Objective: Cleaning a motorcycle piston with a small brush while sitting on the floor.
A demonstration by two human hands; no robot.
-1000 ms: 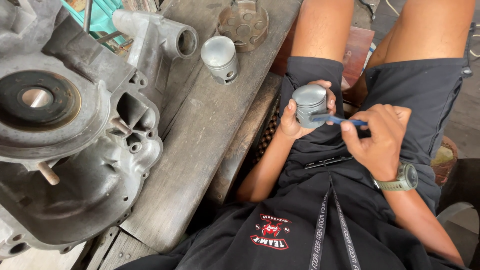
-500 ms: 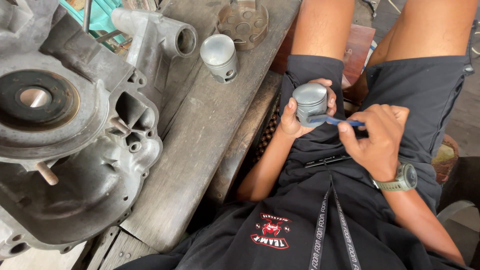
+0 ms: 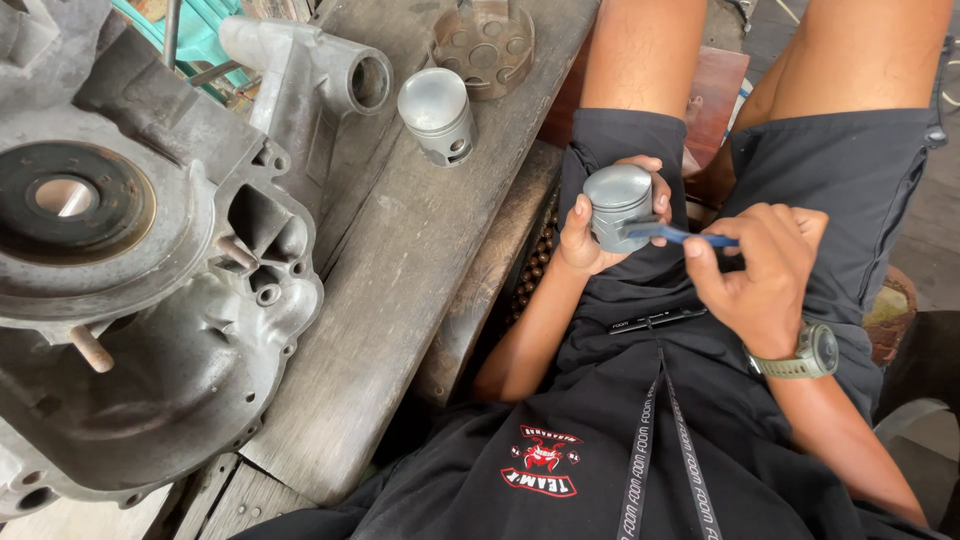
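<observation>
My left hand point(image 3: 585, 235) grips a grey metal piston point(image 3: 617, 203) upright over my lap, fingers wrapped around its skirt. My right hand point(image 3: 755, 275) pinches a thin blue-handled tool point(image 3: 680, 236) whose tip touches the piston's side near the ring grooves. A green-grey watch point(image 3: 805, 352) sits on my right wrist. A second piston point(image 3: 437, 113) stands on the wooden bench point(image 3: 400, 270) to the left, untouched.
A large grey engine crankcase point(image 3: 130, 300) fills the bench's left side, with a tubular metal housing point(image 3: 310, 85) behind it. A round rusty perforated part point(image 3: 484, 42) lies at the bench's far end. My legs in black shorts point(image 3: 840, 170) stretch ahead.
The hands, piston and tool hold almost the same pose. The view has drifted only slightly.
</observation>
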